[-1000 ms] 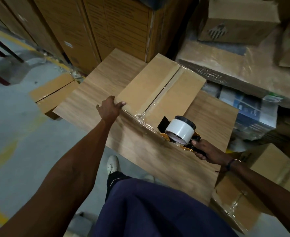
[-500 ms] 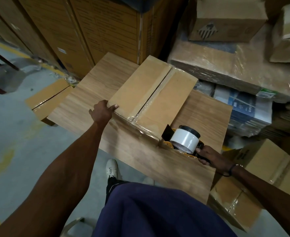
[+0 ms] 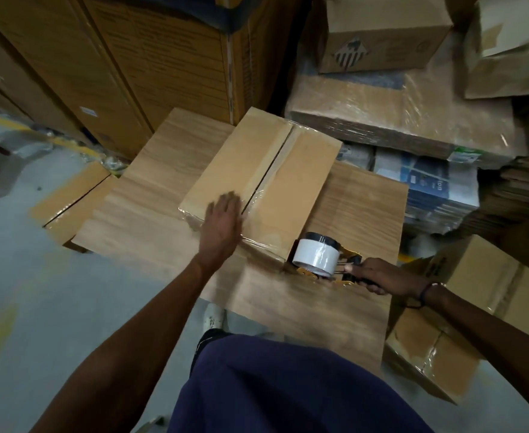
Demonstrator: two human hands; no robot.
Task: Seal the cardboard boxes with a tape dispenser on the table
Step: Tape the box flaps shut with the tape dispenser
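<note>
The left hand (image 3: 222, 228) is lying flat with fingers straight and spread, blurred at the tips, pressing on the near edge of the cardboard box (image 3: 261, 185) beside its centre seam, while the right hand (image 3: 378, 276) is curling round the handle of the tape dispenser (image 3: 322, 260), at about four o'clock from the left hand. The box is sitting closed on the wooden table (image 3: 163, 195), glossy clear tape running along its seam and near edge, and the dispenser's white roll is touching the box's near right corner.
</note>
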